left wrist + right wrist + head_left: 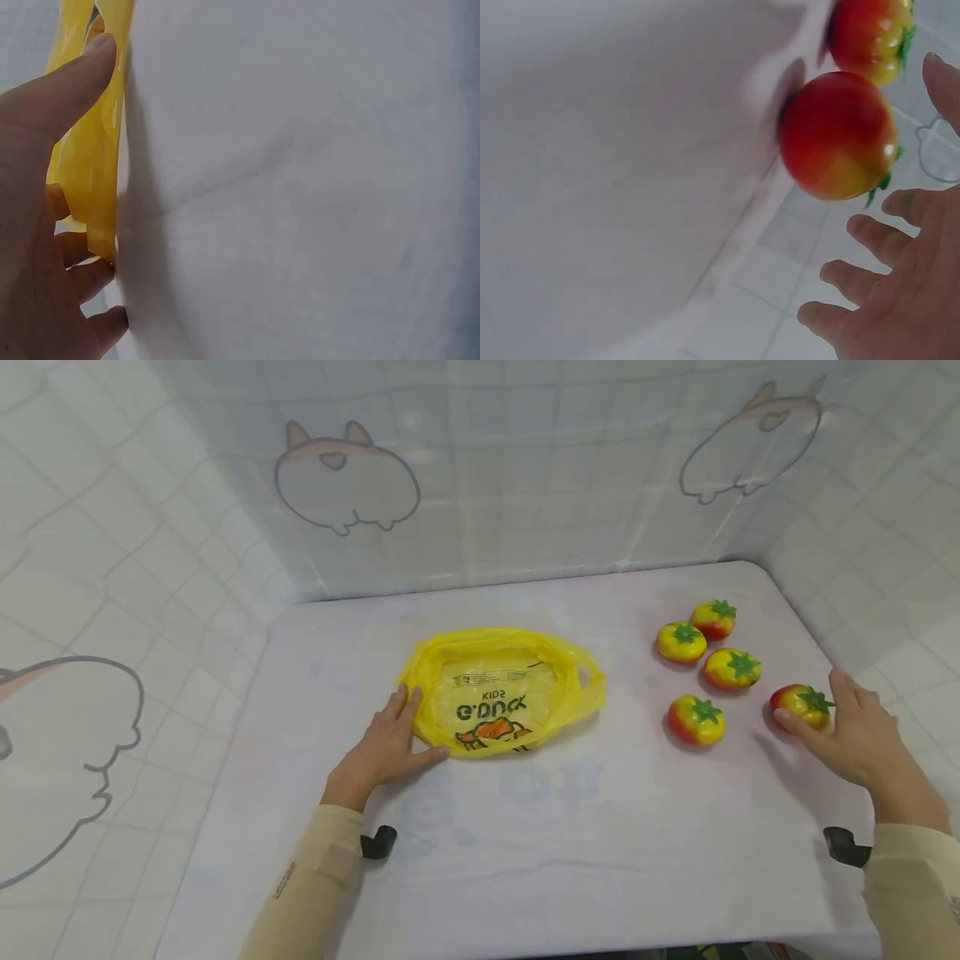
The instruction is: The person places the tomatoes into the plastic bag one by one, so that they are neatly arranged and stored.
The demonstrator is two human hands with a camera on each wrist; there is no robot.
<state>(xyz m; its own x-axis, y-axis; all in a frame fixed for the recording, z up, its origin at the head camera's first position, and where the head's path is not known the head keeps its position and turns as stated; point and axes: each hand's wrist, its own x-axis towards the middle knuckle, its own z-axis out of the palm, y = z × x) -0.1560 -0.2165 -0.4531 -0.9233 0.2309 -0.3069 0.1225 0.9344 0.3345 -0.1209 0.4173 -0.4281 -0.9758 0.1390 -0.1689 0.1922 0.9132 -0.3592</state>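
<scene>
A yellow plastic bag (427, 718) with black lettering lies on the table, its mouth spread wide and a handle loop at its right. My left hand (384, 750) rests at the bag's left side, fingers and thumb spread along the rim. In the left wrist view the thumb (79, 86) lies against the yellow plastic (90, 161). On the right, my right hand (862, 735) is spread around the outer side of a red and yellow toy tomato (793, 702) with green leaves. The right wrist view shows a gap between the fingers and this tomato (836, 135).
Several more toy tomatoes stand to the left of the right hand, among them a near one (690, 722), a middle one (727, 670) and a back one (678, 645). A white cloth covers the table (525, 860). Tile-patterned curtains (525, 485) enclose its back and sides.
</scene>
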